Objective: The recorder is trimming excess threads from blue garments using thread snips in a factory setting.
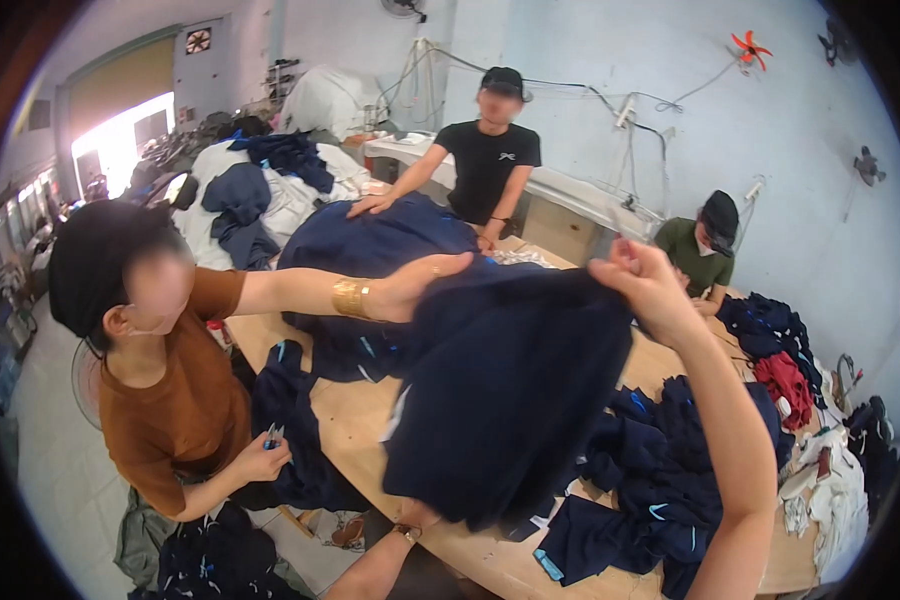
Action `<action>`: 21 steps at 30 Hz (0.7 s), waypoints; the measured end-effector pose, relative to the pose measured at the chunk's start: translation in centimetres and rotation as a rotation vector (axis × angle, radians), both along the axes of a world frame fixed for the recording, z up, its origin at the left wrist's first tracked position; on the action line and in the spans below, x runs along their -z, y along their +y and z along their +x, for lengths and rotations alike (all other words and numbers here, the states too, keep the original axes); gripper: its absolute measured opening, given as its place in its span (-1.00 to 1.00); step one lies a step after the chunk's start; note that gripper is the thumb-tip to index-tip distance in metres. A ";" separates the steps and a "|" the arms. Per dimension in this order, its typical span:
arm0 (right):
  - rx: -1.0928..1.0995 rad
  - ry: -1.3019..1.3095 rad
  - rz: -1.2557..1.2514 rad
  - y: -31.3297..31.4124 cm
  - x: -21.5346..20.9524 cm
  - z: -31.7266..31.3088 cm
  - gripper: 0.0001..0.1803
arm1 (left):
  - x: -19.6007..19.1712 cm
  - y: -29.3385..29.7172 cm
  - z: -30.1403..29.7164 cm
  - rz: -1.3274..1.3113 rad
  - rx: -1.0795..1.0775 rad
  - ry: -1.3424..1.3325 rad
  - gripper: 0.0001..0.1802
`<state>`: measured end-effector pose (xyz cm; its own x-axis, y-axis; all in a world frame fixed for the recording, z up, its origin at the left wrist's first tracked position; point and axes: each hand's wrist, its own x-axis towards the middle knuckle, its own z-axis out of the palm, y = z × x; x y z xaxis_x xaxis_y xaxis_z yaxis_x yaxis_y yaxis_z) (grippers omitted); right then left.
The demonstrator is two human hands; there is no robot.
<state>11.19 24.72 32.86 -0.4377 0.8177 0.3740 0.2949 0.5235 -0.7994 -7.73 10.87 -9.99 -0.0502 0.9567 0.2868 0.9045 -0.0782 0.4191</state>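
A dark navy garment (510,390), slightly blurred, hangs spread out in front of me above the table. Raised at its upper right corner, my right hand (642,282) pinches the cloth between thumb and fingers. Low at the garment's left side, my left hand (416,512) shows only near the wrist, which wears a watch. The cloth hides its fingers. A co-worker's hand (420,285) with a gold bracelet reaches to the garment's upper left edge; whether it grips the cloth I cannot tell. That person's other hand (260,457) holds small thread snips (273,437).
A wooden table (355,425) carries navy garments (660,450), a red cloth (785,385) and white cloth (835,475). Across it a person in black (490,165) touches a large navy pile (370,235). Another person in green (705,250) stands far right. Dark clothes (220,555) lie lower left.
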 end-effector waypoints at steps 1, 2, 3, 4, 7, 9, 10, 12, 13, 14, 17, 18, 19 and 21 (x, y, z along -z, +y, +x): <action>-0.021 -0.039 -0.056 -0.2 0.3 -0.4 -0.65 | 0.5 0.1 0.0 -0.002 0.005 0.020 -0.36; -0.068 0.015 -0.084 0.4 1.1 -0.2 -0.70 | 1.1 0.6 -0.1 -0.006 0.019 0.041 -0.36; -0.114 0.069 -0.112 1.0 1.9 0.1 -0.74 | 1.9 1.1 -0.2 -0.010 0.034 0.062 -0.36; -0.147 0.072 -0.147 0.9 2.2 0.0 -0.73 | 2.8 1.0 -0.6 -0.019 0.024 0.081 -0.35; -0.067 0.069 -0.183 0.8 3.2 1.0 -0.69 | 5.6 1.1 -1.2 -0.046 0.026 0.134 -0.34; -0.069 0.100 -0.218 0.3 3.7 1.6 -0.65 | 6.8 0.1 -1.6 -0.068 0.004 0.170 -0.33; -0.065 0.133 -0.215 0.1 4.1 2.3 -0.72 | 7.2 -0.3 -1.7 -0.078 -0.003 0.189 -0.33; -0.031 0.216 -0.233 0.1 5.6 4.8 -0.75 | 2.6 0.4 -0.7 -0.239 -0.057 0.276 -0.33; -0.009 0.219 -0.232 -0.1 6.7 6.5 -0.75 | 1.2 0.5 0.1 -0.076 -0.089 0.220 -0.31; 0.043 0.227 -0.235 -0.6 7.7 7.4 -0.75 | 1.2 0.3 0.0 -0.051 -0.081 0.180 -0.31; 0.151 0.234 -0.270 -2.0 11.6 9.6 -0.77 | 1.5 -0.3 -0.1 -0.034 -0.103 0.153 -0.33; 0.154 0.223 -0.279 -2.5 13.4 10.4 -0.77 | 1.6 -0.5 -0.1 -0.036 -0.112 0.143 -0.33; 0.177 0.209 -0.282 -3.5 15.1 11.4 -0.78 | 1.5 -0.6 0.0 -0.034 -0.101 0.127 -0.33; 0.247 0.204 -0.276 -6.0 19.2 12.9 -0.79 | 1.0 -0.8 0.2 -0.044 -0.096 0.125 -0.34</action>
